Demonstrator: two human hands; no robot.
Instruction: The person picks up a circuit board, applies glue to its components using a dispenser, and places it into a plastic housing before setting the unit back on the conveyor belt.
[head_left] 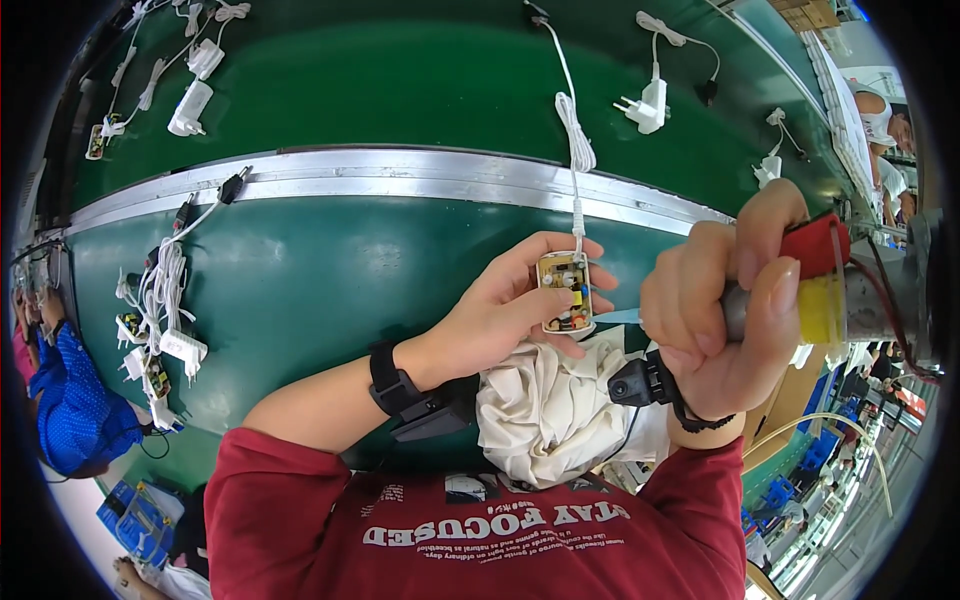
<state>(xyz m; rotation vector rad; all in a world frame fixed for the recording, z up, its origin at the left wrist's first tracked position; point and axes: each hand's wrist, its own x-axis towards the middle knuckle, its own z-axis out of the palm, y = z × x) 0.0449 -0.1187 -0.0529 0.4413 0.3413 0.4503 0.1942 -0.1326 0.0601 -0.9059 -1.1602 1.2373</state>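
My left hand holds an opened power adapter, its thumb lying over the circuit board inside the white half-shell. A white cord runs from the adapter's far end, coiled partway, to the far side of the bench. My right hand is wrapped around a grey cylindrical tool with a yellow band, a red piece and wires. From that fist a tapered light-blue nozzle points left, its tip close to the adapter's right edge; whether it touches, I cannot tell.
A metal rail crosses the green bench. Bundled adapters with cords lie at the left; more adapters sit beyond the rail. A crumpled cream cloth lies before my torso. A co-worker in a blue top is at far left.
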